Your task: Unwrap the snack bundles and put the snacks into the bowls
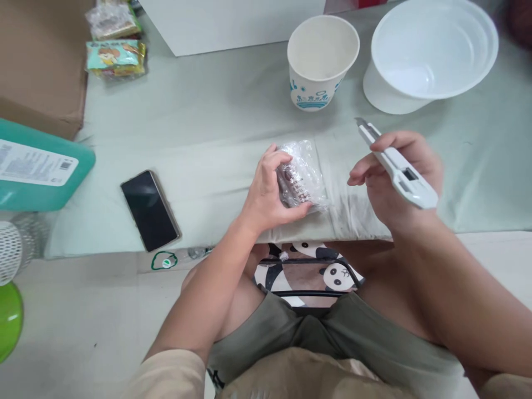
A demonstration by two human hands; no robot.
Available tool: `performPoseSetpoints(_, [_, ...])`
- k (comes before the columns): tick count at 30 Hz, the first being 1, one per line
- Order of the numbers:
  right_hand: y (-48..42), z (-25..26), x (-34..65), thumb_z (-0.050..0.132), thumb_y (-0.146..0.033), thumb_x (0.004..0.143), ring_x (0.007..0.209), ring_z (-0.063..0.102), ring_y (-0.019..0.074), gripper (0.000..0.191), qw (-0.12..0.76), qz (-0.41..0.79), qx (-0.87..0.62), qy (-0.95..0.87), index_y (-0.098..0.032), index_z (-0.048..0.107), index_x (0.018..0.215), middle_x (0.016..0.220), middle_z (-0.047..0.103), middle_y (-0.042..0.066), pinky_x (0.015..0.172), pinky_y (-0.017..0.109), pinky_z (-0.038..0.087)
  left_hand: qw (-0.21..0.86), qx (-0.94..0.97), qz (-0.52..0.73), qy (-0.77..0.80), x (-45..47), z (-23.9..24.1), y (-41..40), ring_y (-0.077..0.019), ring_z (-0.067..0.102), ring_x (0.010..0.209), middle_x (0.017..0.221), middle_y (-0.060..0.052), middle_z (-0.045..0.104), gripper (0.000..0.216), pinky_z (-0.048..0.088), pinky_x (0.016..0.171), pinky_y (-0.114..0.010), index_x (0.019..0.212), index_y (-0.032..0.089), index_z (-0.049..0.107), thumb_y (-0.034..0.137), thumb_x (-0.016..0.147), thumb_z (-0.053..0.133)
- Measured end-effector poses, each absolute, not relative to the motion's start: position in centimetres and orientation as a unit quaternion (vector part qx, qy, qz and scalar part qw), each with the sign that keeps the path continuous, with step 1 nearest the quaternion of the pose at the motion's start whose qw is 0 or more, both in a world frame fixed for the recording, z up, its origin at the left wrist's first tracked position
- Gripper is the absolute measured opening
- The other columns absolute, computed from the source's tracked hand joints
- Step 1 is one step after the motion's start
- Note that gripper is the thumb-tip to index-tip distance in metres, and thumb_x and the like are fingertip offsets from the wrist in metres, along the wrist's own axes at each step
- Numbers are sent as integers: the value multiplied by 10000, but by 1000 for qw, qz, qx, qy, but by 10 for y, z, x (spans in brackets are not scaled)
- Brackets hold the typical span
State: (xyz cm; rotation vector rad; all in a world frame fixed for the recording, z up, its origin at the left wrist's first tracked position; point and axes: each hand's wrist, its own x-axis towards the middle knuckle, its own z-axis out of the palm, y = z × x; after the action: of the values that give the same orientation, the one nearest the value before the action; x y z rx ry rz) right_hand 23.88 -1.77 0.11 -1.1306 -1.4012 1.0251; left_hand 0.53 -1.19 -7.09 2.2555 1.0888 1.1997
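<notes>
Near the table's front edge lies a small packet wrapped in clear, crinkled plastic (302,174), with some brown print showing through. My left hand (268,191) grips it from the left side, fingers at its upper edge and thumb along its lower edge. To the right, my right hand (399,177) is raised above the cloth, closed around a white utility knife (401,169). The knife's blade sticks out and points up and to the left, apart from the packet. What is inside the wrapping cannot be made out.
Behind the packet stand a paper cup (313,83) and a white plastic tub (394,91). A phone (150,210) lies left on the cloth-covered table (199,138). Further left are a green jug (78,172), a cardboard box (41,61) and snack packets (114,58). A white box (233,22) stands at the back.
</notes>
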Motion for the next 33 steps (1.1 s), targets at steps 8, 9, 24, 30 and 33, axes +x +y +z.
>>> performPoseSetpoints(8, [-13, -5, 217, 521, -669, 958, 521, 503, 162, 398, 516, 305, -479, -642, -284, 613, 1004, 600, 530, -25, 518, 345, 388, 180, 802, 430, 374, 8, -64, -11, -331, 580, 1296, 1244, -85, 551, 892, 337, 1250, -672, 1382, 313, 239, 575, 745, 804])
performPoseSetpoints(9, [-11, -5, 215, 531, -656, 955, 539, 523, 171, 384, 504, 312, -484, -644, -289, 610, 1037, 618, 546, -24, 527, 350, 402, 181, 802, 425, 378, 8, -64, -11, -341, 570, 1319, 1249, -86, 552, 908, 341, 1244, -679, 1381, 314, 231, 576, 735, 814])
performPoseSetpoints(24, [-16, -1, 202, 627, -318, 857, 539, 568, 176, 109, 376, 291, -508, -718, -269, 606, 953, 654, 624, -22, 576, 340, 453, 195, 779, 445, 396, 11, -66, -16, -363, 473, 1401, 1397, -154, 452, 869, 401, 1203, -619, 1385, 282, 277, 465, 725, 812])
performPoseSetpoints(30, [-18, 4, 206, 647, -373, 861, 543, 545, 173, 138, 345, 291, -503, -737, -285, 600, 957, 652, 607, -13, 589, 342, 460, 198, 792, 409, 408, 9, -65, -15, -362, 434, 1464, 1480, -166, 444, 906, 406, 1218, -602, 1435, 291, 229, 484, 754, 795])
performPoseSetpoints(33, [-21, 6, 208, 640, -366, 856, 533, 540, 162, 123, 343, 283, -503, -741, -285, 606, 942, 642, 611, -14, 578, 331, 468, 188, 796, 406, 409, 9, -66, -13, -357, 446, 1458, 1461, -159, 467, 896, 388, 1241, -603, 1440, 291, 235, 501, 764, 785])
